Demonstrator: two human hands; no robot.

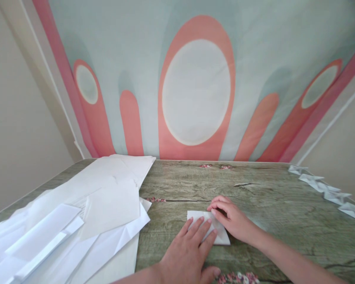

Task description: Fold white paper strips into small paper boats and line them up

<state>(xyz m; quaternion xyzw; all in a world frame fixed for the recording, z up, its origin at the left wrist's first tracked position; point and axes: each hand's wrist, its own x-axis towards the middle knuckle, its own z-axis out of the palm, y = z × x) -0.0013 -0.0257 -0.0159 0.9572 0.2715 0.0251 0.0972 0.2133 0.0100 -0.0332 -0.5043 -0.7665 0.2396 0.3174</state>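
Note:
A small folded piece of white paper (223, 236) lies on the wood-patterned tabletop, in front of me. My left hand (191, 250) rests flat over its lower left part, fingers spread and palm down, with the thumb stretched out to the right. At the paper's upper right edge is my right hand (229, 217). Its thumb and curled fingers close on that edge; the exact grip is partly hidden behind the fingers.
Loose white sheets (112, 205) overlap in a pile on the left, with some folded strips (44, 232) on top. Several small folded paper pieces (333, 195) line the table's right edge. Behind the table (177, 181) hangs a green and coral patterned backdrop (148, 130).

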